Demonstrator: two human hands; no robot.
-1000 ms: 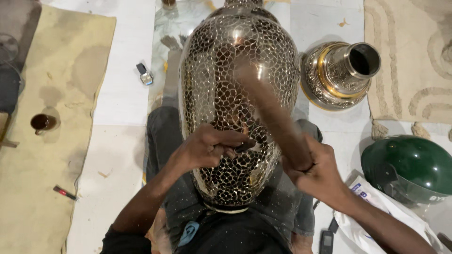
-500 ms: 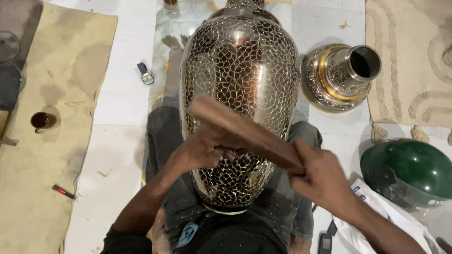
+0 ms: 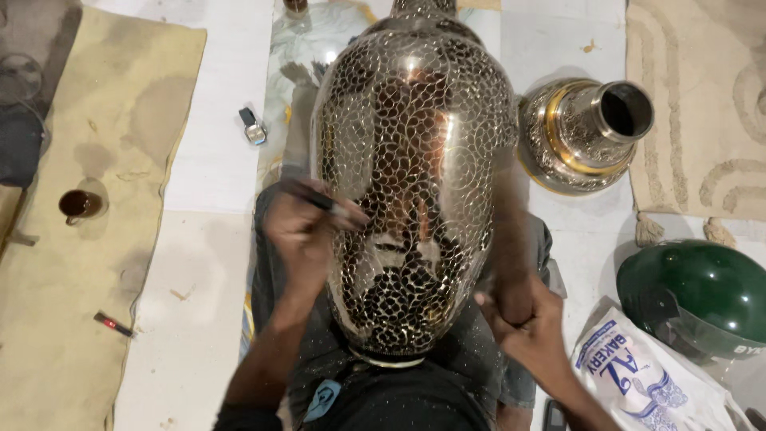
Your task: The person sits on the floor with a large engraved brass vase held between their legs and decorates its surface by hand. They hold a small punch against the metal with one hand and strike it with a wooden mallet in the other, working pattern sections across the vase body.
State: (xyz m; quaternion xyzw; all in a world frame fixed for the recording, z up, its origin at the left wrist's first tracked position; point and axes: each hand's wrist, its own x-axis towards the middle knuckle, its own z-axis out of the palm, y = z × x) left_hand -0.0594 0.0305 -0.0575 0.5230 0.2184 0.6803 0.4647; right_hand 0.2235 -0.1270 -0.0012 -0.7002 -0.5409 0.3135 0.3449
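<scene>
Left hand (image 3: 307,227) pinches a thin chisel (image 3: 323,199) against the big metal vase (image 3: 415,191) – right hand (image 3: 523,319) fisted round a blurred wooden stick (image 3: 511,239) beside it.

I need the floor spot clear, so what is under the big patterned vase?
The vase lies across the person's lap; dark trousers show beside it. Left hand touches its side. Whatever is directly beneath is hidden by its body.

the large vase (image 3: 415,183) in your lap is shiny silver with a dark scale pattern. the smaller vase (image 3: 586,136) is silver with a gold band. the helmet (image 3: 694,295) is green; the mat (image 3: 88,231) at the floor's left edge is tan.
</scene>
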